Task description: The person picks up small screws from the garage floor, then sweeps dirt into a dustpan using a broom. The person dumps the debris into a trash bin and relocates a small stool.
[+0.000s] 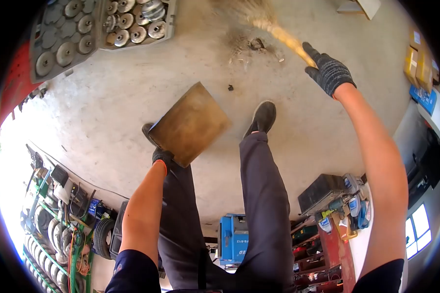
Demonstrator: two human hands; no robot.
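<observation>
My right hand [330, 73], in a dark knit glove, is closed around the yellowish handle of a broom [283, 38]. The bristles spread out at the top of the view and are smeared by motion. Below them lies a small heap of dark debris [255, 45] on the concrete floor, with a single dark bit [231, 88] nearer to me. In my left hand [162, 156], also gloved, I grip the near edge of a flat, brown-stained dustpan [193, 124]. It is held above the floor between my shoes, tilted, and its underside is hidden.
An open case of round metal caps [137, 22] lies at the upper left, beside a red cabinet [17, 80]. Tires [102, 238] and a green rack stand lower left. A blue machine [233, 239] is behind my legs. A cluttered tool bench [335, 205] and cardboard boxes [418, 63] are right.
</observation>
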